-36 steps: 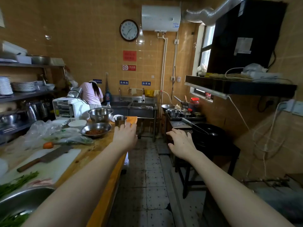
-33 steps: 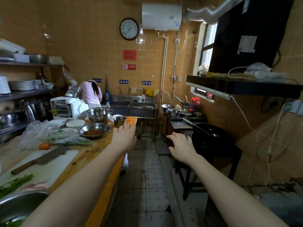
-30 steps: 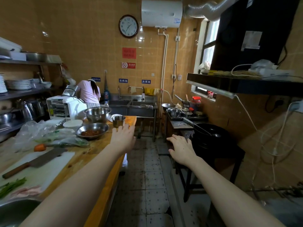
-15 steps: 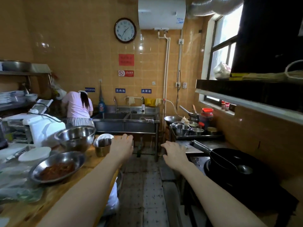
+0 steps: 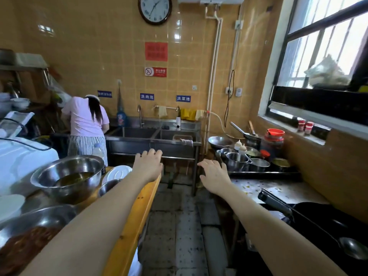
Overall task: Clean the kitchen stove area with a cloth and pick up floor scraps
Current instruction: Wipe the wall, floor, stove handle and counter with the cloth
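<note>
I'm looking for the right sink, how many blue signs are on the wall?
3 signs: one beside the person, one above the left tap, one above the right tap.

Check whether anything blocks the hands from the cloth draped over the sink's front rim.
Nothing visible does. The left hand and right hand are empty; only open floor lies between them and the cloth on the sink rim. The other person stands further left.

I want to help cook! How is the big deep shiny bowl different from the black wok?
The steel bowl is shiny silver; the wok is black. The wok has a long handle; the bowl has none. The wok holds a ladle; the bowl doesn't. Both are round.
</note>
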`<state>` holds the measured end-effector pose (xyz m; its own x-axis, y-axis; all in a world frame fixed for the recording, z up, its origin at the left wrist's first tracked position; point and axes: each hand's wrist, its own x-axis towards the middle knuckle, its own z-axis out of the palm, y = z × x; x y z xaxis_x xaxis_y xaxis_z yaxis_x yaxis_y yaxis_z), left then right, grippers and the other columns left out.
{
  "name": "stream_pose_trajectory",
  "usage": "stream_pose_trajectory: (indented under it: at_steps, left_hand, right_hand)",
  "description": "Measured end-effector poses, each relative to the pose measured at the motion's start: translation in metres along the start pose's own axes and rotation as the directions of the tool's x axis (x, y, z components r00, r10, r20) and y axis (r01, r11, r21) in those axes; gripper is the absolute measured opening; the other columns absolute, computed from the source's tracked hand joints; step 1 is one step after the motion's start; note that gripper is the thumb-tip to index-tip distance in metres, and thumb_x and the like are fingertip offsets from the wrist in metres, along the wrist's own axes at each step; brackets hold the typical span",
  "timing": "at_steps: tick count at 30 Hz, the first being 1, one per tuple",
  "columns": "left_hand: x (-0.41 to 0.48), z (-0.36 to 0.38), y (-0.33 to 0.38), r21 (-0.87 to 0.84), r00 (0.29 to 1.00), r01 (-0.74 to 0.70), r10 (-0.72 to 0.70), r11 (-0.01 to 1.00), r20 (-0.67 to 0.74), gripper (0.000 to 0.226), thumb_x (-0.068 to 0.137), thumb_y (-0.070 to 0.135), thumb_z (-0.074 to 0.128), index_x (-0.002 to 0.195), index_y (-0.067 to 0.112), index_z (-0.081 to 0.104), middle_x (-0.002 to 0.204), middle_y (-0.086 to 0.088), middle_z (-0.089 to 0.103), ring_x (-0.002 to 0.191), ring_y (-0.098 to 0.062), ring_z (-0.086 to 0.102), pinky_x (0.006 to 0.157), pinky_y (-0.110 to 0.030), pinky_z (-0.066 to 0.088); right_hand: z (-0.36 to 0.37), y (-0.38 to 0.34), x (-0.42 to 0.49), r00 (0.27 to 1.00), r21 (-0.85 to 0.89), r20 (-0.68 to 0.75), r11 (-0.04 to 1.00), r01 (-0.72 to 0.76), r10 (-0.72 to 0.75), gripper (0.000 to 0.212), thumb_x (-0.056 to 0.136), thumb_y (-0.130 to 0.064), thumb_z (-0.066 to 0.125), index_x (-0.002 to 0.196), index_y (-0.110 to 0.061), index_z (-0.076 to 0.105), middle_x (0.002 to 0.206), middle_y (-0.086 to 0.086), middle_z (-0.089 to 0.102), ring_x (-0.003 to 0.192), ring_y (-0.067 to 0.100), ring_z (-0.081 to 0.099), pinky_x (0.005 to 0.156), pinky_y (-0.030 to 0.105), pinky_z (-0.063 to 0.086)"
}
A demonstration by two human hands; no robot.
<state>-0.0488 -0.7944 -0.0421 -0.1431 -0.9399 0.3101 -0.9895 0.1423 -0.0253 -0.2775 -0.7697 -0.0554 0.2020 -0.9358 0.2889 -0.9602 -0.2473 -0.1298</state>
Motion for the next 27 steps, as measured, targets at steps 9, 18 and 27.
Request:
stream_pose_trajectory:
  at_steps: [9, 18, 27]
  left_hand:
    - [0.141, 0.07, -0.044, -0.008, 0.996, -0.074, 0.075, 0.997, 0.053, 0.038, 0.098, 0.031, 0.036, 0.135, 0.019, 0.037, 0.137, -0.008, 0.044, 0.125, -0.029, 0.043, 0.102, -0.045, 0.034]
    - [0.257, 0.134, -0.052, -0.031, 0.992, -0.065, 0.068, 0.997, 0.109, 0.038, 0.098, 0.03, 0.036, 0.134, 0.019, 0.037, 0.136, -0.007, 0.043, 0.124, -0.028, 0.042, 0.1, -0.043, 0.033]
    - [0.43, 0.218, -0.031, -0.005, 0.988, -0.026, 0.026, 1.0, 0.153, 0.041, 0.097, 0.032, 0.037, 0.136, 0.019, 0.035, 0.139, -0.007, 0.042, 0.124, -0.027, 0.043, 0.103, -0.043, 0.033]
  right_hand:
    - [0.054, 0.023, 0.135, 0.994, 0.052, 0.018, 0.992, -0.112, 0.111, 0.047, 0.092, -0.018, 0.048, 0.139, -0.021, 0.041, 0.144, 0.0, 0.04, 0.137, 0.025, 0.027, 0.113, 0.049, 0.013]
    - [0.103, 0.06, 0.246, 0.985, 0.05, 0.055, 0.985, -0.165, 0.162, 0.048, 0.09, -0.019, 0.049, 0.137, -0.022, 0.042, 0.144, -0.003, 0.039, 0.137, 0.021, 0.026, 0.111, 0.043, 0.015]
    - [0.166, 0.159, 0.407, 0.987, 0.015, 0.083, 0.99, -0.143, 0.141, 0.05, 0.089, -0.019, 0.049, 0.138, -0.025, 0.041, 0.144, -0.004, 0.04, 0.135, 0.021, 0.029, 0.11, 0.043, 0.018]
